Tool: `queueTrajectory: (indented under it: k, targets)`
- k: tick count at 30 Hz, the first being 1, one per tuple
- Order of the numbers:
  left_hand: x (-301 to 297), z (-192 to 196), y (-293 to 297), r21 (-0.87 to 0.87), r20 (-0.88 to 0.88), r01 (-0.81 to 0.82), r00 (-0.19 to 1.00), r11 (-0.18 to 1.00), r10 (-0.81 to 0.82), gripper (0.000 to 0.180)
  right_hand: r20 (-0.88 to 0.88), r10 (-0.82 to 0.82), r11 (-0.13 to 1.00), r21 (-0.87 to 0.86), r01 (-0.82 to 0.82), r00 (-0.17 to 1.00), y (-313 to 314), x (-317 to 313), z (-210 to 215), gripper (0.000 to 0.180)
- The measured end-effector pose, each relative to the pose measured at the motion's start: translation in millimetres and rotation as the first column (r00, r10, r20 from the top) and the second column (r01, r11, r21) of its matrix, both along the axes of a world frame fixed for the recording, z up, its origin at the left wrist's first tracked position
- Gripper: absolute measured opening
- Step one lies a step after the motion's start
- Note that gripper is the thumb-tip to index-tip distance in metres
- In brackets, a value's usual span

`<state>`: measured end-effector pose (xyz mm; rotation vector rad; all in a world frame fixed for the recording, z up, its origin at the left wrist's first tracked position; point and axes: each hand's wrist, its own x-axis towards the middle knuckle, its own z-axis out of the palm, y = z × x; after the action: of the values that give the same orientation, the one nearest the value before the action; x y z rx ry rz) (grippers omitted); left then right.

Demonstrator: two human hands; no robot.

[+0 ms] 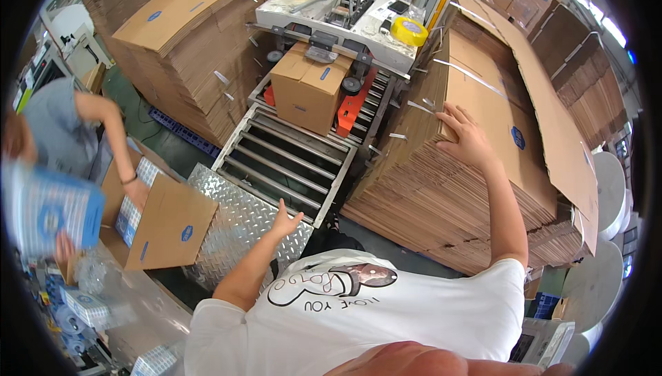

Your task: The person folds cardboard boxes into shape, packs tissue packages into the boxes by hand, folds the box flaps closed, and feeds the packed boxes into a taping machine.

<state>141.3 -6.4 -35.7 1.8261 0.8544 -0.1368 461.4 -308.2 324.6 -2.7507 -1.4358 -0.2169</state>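
Observation:
My right hand (470, 134) lies on the near left corner of a tall stack of flat cardboard cartons (434, 193). Its fingers are stretched over the top carton (532, 169), with the thumb apart along the edge. Over the near end of the roller conveyor (283, 168), my left hand (284, 223) is held with thumb and fingers apart and nothing in it. Farther up the rollers, a closed brown carton (303, 105) sits in the mouth of a carton taping machine (296, 5), between red side guides (353, 110).
At left, a person (58, 127) holds a blurred blue-and-white pack (52, 214) beside an open carton (176, 228) containing similar packs. A diamond-plate metal sheet (231, 214) adjoins the conveyor. Another flat-carton stack (179, 65) stands behind. Yellow tape rolls (408, 31) lie on the machine.

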Motion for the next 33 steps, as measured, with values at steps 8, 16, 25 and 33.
queueTrajectory:
  k: [8,16,25,33]
  targets:
    - [-79,28,31,0.208,0.212,-0.184,0.967,0.961,0.14,0.095,0.042,0.236,0.972,0.005,-0.237,0.971,18,-1,45,0.05]
    - [-103,107,3,0.311,0.558,-0.308,0.825,0.899,0.09,0.096,0.668,0.267,0.846,0.182,-0.501,0.694,76,-168,112,0.02]
    - [-179,266,-5,0.749,0.628,-0.543,0.765,0.38,-0.145,0.058,0.011,0.637,0.464,0.793,-0.395,0.771,80,-154,164,0.022]
    - [-205,293,-27,0.861,-0.031,-0.026,0.994,0.508,0.103,0.026,-0.734,0.496,0.631,0.672,0.388,0.464,250,-196,-116,0.111]
